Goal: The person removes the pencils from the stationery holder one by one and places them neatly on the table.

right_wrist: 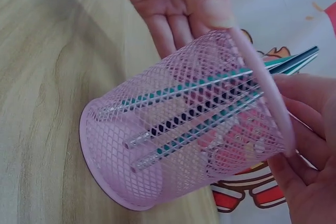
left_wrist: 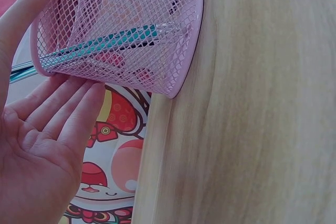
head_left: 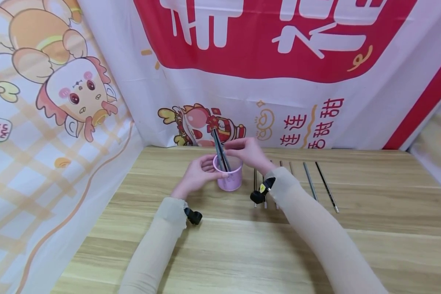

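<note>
A pink mesh pen cup [head_left: 232, 182] stands upright on the wooden table. My left hand [head_left: 198, 174] grips it, thumb at the near rim and the other fingers along its left and far side. Teal and black pencils [right_wrist: 197, 109] lean inside, their silvery ends low in the cup and their other ends above the rim. My right hand [head_left: 250, 152] is just over the cup's right rim, fingers extended beside the upper parts of the pencils. No pencil shows clasped between them, though the fingertips are partly hidden in the right wrist view.
Right of the cup, several pencils lie in a row on the table, some partly covered by my right forearm. A grey-blue pencil [head_left: 310, 180] and a black pencil [head_left: 327, 187] end the row. Behind the table hangs a printed cloth [head_left: 206, 90], close beyond the cup.
</note>
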Demonstrator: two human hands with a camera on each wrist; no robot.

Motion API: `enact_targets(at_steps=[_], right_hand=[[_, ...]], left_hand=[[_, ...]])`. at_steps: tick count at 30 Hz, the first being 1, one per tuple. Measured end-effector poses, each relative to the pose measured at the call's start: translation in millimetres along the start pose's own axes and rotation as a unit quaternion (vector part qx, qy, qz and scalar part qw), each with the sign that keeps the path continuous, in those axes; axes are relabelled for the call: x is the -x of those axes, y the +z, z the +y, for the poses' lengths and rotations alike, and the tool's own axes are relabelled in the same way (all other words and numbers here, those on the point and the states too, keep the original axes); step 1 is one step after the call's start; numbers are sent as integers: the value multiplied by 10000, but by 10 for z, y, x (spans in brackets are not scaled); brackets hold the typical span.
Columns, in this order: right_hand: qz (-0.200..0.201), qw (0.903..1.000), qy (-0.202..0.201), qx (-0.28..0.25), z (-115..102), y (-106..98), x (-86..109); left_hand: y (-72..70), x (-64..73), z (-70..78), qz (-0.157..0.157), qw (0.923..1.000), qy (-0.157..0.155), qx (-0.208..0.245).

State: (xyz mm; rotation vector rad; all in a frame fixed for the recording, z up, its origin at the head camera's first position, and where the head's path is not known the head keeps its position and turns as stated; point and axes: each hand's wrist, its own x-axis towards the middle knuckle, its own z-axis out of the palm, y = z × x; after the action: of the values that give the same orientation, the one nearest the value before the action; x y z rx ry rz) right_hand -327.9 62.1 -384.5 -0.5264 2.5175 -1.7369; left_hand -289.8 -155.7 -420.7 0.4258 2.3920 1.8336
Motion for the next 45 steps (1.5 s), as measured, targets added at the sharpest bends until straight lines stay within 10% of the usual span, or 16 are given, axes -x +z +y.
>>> enact_targets(at_steps=[17, 45], right_hand=[[-58, 9995, -264, 133, 79, 118, -67], [1033, 9938, 43, -405, 29, 127, -2]], left_hand=[[-14, 6, 7, -4, 10000, 9, 22], [-1, -2, -15, -39, 10000, 56, -53]])
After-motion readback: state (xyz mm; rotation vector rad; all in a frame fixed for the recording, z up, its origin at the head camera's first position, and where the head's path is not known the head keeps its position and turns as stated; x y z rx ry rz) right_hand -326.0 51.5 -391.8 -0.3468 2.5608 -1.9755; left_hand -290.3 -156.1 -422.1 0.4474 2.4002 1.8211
